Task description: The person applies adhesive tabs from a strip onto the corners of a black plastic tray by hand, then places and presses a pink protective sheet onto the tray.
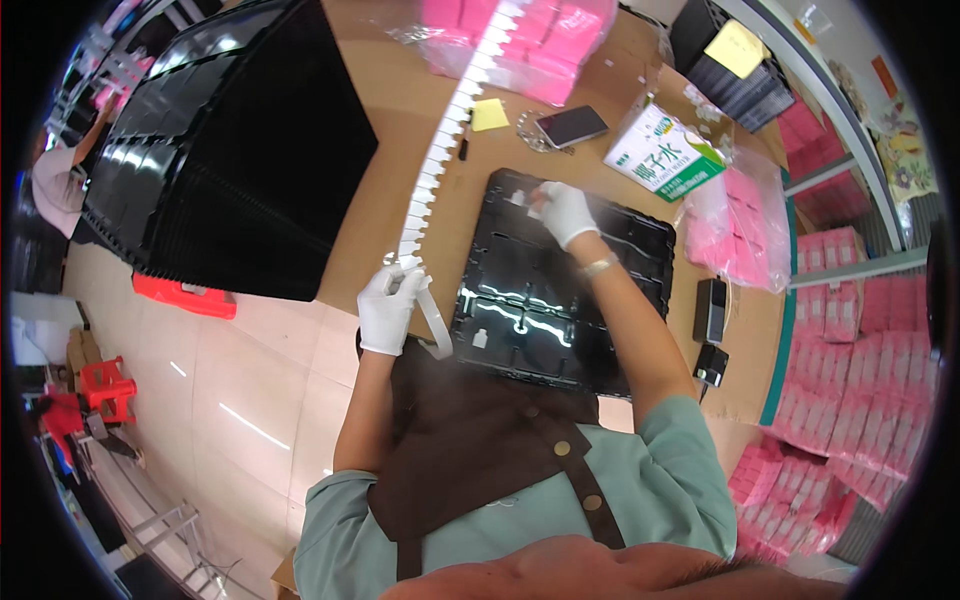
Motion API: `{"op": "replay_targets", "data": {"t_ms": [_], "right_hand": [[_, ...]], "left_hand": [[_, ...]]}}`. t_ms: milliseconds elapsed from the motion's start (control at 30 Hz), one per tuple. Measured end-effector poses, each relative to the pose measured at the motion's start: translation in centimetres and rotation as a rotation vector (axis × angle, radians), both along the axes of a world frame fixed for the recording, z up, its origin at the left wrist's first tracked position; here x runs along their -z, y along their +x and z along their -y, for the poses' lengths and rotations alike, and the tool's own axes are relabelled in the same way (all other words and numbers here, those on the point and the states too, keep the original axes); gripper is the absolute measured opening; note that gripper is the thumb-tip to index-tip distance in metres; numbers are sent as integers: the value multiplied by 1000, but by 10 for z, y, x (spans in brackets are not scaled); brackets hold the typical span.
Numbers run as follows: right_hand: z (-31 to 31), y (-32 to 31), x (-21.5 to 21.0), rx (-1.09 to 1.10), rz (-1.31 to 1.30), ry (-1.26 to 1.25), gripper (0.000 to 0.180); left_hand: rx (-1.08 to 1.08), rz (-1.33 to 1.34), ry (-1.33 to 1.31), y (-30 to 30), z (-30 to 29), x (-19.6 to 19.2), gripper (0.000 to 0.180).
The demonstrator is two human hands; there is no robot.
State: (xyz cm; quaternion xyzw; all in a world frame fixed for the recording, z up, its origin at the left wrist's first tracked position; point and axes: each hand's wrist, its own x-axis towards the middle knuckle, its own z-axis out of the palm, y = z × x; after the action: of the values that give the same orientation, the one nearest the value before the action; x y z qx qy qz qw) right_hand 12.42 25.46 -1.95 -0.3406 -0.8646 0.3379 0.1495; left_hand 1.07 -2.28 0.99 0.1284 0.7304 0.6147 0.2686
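My left hand (388,308), in a white glove, grips the near end of a long strip of small white parts (445,150) that runs away across the table. My right hand (564,210), also gloved, reaches over a black moulded tray (640,250) and presses a small white part into a pocket near the tray's far left corner. Another white part (480,338) sits in a pocket near the tray's front left. A loose white backing strip (436,325) hangs from my left hand.
A tall stack of black trays (230,140) stands at the left of the brown table (400,100). Pink packets in clear bags (540,40), a phone (571,125), a yellow note (489,114), a drink carton (665,150) and two small black devices (710,310) lie around. Pink boxes (870,350) fill shelves on the right.
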Motion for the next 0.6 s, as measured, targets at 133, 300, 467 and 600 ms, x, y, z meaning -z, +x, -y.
{"op": "replay_targets", "data": {"t_ms": [133, 300, 467, 600], "right_hand": [[-10, -35, 18, -26, 280, 232, 13], [-27, -37, 38, -8, 189, 245, 8], [0, -47, 29, 59, 187, 257, 7], [-3, -39, 42, 113, 33, 374, 4]], "left_hand": [[-7, -108, 8, -8, 26, -19, 15], [-50, -95, 97, -11, 56, -24, 10], [36, -322, 75, -18, 37, -5, 13], [79, -556, -109, -15, 23, 4, 29]]}}
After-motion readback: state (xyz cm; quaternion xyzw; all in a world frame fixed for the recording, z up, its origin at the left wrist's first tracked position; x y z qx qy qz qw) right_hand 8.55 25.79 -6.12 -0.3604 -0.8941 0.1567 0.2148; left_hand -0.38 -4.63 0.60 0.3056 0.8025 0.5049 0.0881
